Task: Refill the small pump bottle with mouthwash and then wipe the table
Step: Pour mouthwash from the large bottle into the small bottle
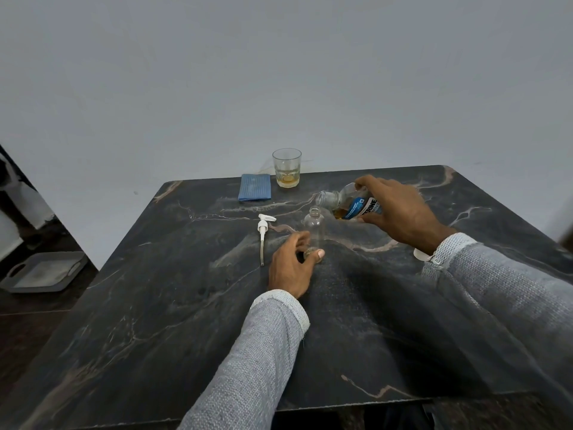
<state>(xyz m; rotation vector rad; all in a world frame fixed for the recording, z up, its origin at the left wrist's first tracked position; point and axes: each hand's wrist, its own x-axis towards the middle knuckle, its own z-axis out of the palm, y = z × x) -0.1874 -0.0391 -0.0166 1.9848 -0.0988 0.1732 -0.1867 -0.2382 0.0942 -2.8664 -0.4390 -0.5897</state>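
We count one small clear pump bottle (314, 226), one tilted clear mouthwash bottle with a blue label (350, 201), one detached white pump head with tube (264, 232), one clear drinking glass (286, 167), one folded blue cloth (255, 187), one dark marbled table (155, 305), one grey tray (43, 271), and two hands.

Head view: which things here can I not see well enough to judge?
- Small bottle base: hidden by left hand.
- Mouthwash bottle label: partly covered by right hand.
- Any liquid stream between the two mouths: too small to tell.
- Tray on floor: contents blurred.
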